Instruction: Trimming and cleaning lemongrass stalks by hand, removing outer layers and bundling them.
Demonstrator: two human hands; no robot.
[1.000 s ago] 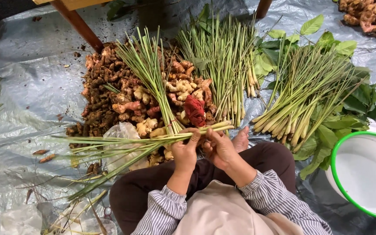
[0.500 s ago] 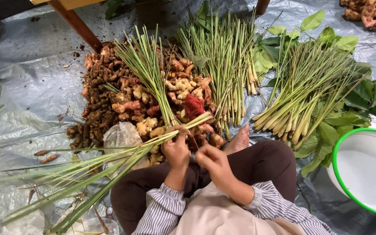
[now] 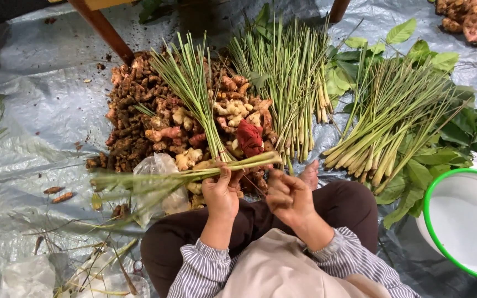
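— What are the hands doing?
— The left hand (image 3: pixel 222 193) is wrapped around a bundle of lemongrass stalks (image 3: pixel 194 174), lying crosswise over the lap with its leafy tips blurred off to the left. The right hand (image 3: pixel 289 200) is curled just beside it, perhaps pinching a thin string; too fine to tell.
— What's around?
— A heap of ginger roots (image 3: pixel 155 127) ahead on grey plastic sheeting (image 3: pixel 40 110), more lemongrass, a green-rimmed white basin (image 3: pixel 470 221) at right
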